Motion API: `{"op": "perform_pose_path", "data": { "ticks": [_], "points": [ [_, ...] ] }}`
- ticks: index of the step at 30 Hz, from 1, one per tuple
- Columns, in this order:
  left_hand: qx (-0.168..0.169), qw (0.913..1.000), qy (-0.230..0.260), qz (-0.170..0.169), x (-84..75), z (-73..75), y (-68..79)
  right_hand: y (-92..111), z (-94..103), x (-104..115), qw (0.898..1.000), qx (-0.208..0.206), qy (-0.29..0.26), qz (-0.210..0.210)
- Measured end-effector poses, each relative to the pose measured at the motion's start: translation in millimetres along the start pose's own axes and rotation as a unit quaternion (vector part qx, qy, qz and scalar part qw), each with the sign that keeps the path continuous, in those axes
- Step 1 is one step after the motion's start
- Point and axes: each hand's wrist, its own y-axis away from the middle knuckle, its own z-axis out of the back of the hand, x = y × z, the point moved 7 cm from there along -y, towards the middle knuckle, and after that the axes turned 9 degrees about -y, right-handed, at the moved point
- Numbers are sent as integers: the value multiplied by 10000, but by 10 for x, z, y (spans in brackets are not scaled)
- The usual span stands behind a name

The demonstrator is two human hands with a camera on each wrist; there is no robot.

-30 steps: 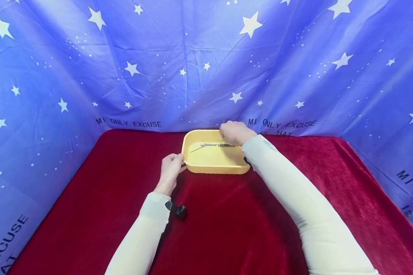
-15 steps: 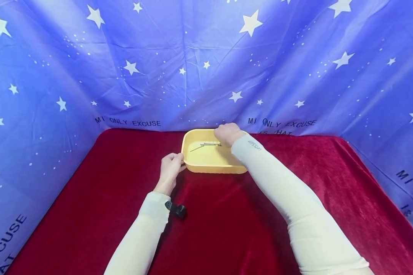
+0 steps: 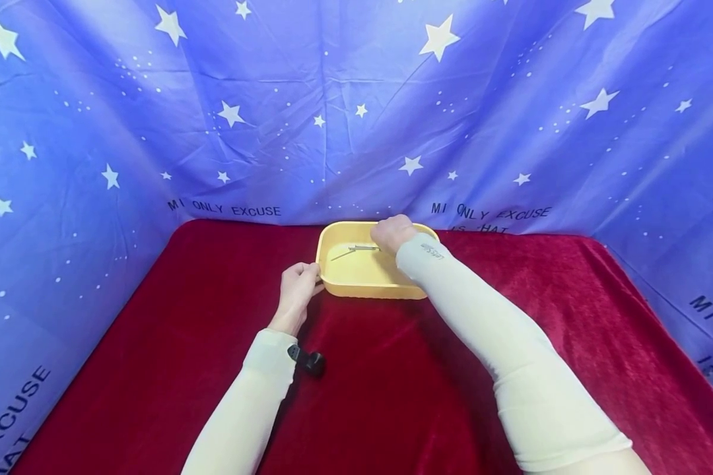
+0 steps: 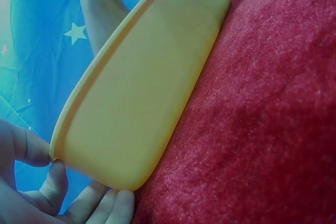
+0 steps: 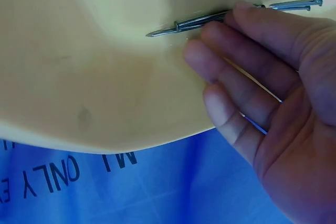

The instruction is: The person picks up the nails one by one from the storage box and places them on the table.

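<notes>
My left hand (image 3: 298, 290) pinches the left rim of a yellow rectangular tub (image 3: 373, 291), thumb and forefinger at its edge. In the left wrist view the other fingertips rest along the tub's outer wall (image 4: 123, 103). Over the tub's back right part, my right hand (image 3: 393, 233) reaches inside. Steel nails (image 5: 191, 23) lie on the tub floor, and the right wrist view has thumb and forefinger pinching around a bunch of them, the other fingers bent. More nails (image 5: 299, 6) stick out past the thumb. In the head view several nails (image 3: 362, 248) show left of this hand.
A dark red velvet cloth (image 3: 380, 382) covers the table under the tub. Blue curtains (image 3: 285, 86) with white stars hang behind and at both sides, close to the tub's back. A black wrist camera (image 3: 310, 360) sits on the left cuff.
My right hand has shifted left along the nails and now hides more of their right end. My left hand has kept its hold on the rim; the tub stays in place.
</notes>
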Motion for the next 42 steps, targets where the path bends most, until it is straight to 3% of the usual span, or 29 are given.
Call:
{"op": "perform_pose_path", "data": {
  "ticks": [10,17,21,32,42],
  "points": [
    [12,10000,-24,-6,9,0,-20,-29,11,30,9995,-22,316,30],
    [-25,9999,-125,-65,-12,20,-30,-127,-36,72,9955,696,551,-325],
    [-2,9999,-130,-4,-6,18,-36,-221,-114,90,9920,902,702,-538],
    [20,9999,-145,32,4,10,-25,-163,-147,156,9893,765,1208,-296],
    [-15,9999,-141,58,-4,10,-11,-184,-165,152,9897,759,1210,-129]
  ]
}}
